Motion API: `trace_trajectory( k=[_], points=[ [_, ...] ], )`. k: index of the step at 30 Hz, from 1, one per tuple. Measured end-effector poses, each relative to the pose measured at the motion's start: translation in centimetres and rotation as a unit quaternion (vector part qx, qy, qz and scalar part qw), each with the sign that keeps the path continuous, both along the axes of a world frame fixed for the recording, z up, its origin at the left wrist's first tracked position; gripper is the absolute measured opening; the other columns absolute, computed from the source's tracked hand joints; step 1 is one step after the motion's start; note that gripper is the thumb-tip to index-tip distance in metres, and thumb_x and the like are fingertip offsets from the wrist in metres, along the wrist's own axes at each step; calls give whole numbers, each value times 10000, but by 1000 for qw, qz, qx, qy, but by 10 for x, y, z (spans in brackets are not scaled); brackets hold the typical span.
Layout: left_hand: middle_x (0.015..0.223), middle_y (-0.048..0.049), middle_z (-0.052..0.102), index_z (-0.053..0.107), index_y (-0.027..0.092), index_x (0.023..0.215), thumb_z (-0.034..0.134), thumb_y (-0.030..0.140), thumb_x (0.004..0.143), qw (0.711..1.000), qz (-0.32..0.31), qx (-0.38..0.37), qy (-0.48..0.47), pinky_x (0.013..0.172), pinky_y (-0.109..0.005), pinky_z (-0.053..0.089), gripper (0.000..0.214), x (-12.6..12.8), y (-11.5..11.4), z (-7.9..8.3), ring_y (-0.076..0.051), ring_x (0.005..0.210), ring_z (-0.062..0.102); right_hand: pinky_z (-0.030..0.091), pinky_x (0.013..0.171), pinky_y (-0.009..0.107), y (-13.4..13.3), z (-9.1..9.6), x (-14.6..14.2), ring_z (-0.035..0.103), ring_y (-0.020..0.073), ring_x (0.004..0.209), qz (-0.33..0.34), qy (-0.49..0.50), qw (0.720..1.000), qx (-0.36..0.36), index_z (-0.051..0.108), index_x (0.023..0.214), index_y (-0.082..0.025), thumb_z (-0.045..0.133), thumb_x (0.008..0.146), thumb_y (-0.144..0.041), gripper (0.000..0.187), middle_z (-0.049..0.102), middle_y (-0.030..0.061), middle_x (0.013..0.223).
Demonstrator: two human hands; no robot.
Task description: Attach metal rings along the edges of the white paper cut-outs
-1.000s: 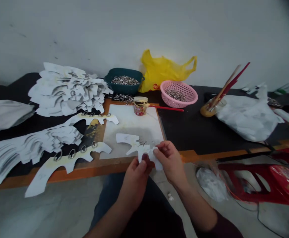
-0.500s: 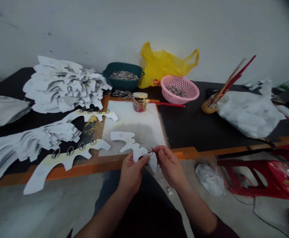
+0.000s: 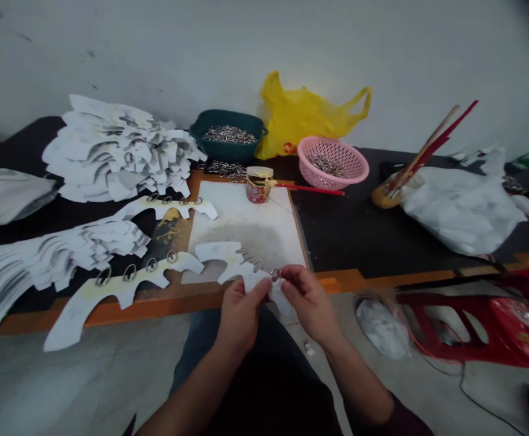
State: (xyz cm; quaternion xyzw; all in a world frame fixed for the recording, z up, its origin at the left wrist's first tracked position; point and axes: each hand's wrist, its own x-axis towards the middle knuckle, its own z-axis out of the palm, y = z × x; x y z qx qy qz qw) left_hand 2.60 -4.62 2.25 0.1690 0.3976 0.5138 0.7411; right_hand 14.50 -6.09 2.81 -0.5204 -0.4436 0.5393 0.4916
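Observation:
A white, curved cut-out piece (image 3: 221, 253) with scalloped tabs hangs over the table's front edge between my hands. Several metal rings stand along its upper edge. My left hand (image 3: 239, 315) grips it, thumb on top, just left of the end metal ring (image 3: 276, 275). Thumb and forefinger of my right hand (image 3: 312, 306) are closed at the piece's right end, right beside that ring; the fingertips partly hide what they pinch. To the left lies a similar white piece with rings (image 3: 123, 287), its tabs pointing toward me.
Behind stand a glue pot (image 3: 258, 189) with a red-handled brush (image 3: 314, 189), a green basket (image 3: 228, 145) and a pink basket (image 3: 355, 169) of rings. Stacked white pieces (image 3: 109, 154) fill the left. A white plastic bag (image 3: 464, 206) and a jar of brushes (image 3: 386, 192) stand right.
My right hand's fingers have moved slightly left and closed at the piece's end beside the ring. The left hand keeps its grip. The view has shifted slightly.

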Motion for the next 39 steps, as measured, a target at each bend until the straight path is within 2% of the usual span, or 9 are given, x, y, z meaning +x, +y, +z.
trace_trajectory(
  k=[4, 9, 12, 15, 20, 26, 31, 35, 39],
  points=[
    [738, -16, 668, 622, 126, 793, 693, 232, 647, 997, 13, 42, 64, 669, -229, 460, 194, 1, 0, -4, -115, 677, 594, 443, 766, 248, -3, -3, -4, 547, 135, 863, -5, 41, 999, -13, 558, 931, -225, 656, 706, -260, 247, 599, 4, 923],
    [750, -30, 667, 632, 124, 806, 687, 248, 651, 997, -45, 39, 41, 707, -253, 458, 206, -2, -2, -4, -136, 716, 602, 443, 766, 248, -4, -8, -2, 559, 128, 828, -8, 122, 992, -38, 580, 905, -235, 680, 690, -244, 238, 606, -13, 895],
    [815, -44, 670, 638, 129, 878, 715, 241, 615, 996, -84, 33, 29, 762, -271, 453, 296, -8, -1, -2, -151, 777, 606, 440, 780, 264, -4, -6, 2, 557, 145, 859, 7, 64, 998, -23, 584, 932, -222, 660, 711, -260, 237, 613, 12, 911],
    [815, -47, 673, 652, 137, 851, 690, 279, 644, 995, -78, 36, 41, 756, -266, 453, 254, -12, -1, -3, -151, 775, 602, 435, 791, 278, -4, -8, 7, 554, 154, 869, 34, 21, 999, -25, 576, 935, -223, 666, 705, -292, 256, 610, 19, 916],
    [716, -50, 673, 678, 112, 798, 652, 320, 676, 977, -76, 82, 184, 663, -256, 454, 243, -15, -1, -9, -172, 709, 600, 425, 809, 303, -1, -9, 17, 552, 162, 876, 81, 63, 994, -37, 582, 991, -216, 607, 737, -444, 342, 603, 42, 926],
    [690, -48, 675, 692, 116, 733, 658, 299, 661, 943, -116, 124, 286, 635, -264, 450, 200, -14, -4, -6, -182, 678, 587, 438, 690, 247, 7, 9, 6, 554, 124, 751, 44, 12, 998, -49, 583, 949, -210, 692, 671, -270, 305, 585, -2, 784],
    [918, -64, 678, 660, 147, 903, 756, 170, 510, 981, -129, 108, 101, 755, -300, 469, 405, -18, -5, -6, -221, 867, 597, 420, 636, 229, 6, 8, 4, 536, 103, 698, 46, -15, 998, -42, 590, 935, -203, 640, 723, -251, 223, 579, -7, 761],
    [882, -50, 679, 652, 144, 896, 685, 197, 646, 994, -43, 76, 63, 788, -279, 452, 258, -17, -3, -9, -171, 838, 602, 428, 722, 244, 5, 4, 7, 542, 116, 811, 94, -10, 995, -9, 567, 952, -217, 630, 737, -234, 224, 588, 3, 872],
    [876, -47, 686, 651, 142, 889, 678, 200, 664, 997, -20, 50, 48, 797, -268, 448, 234, -14, -4, -10, -160, 834, 606, 433, 696, 235, 8, 7, 7, 546, 112, 782, 100, 13, 995, -22, 543, 936, -213, 616, 754, -301, 214, 585, 0, 842]
  ],
)
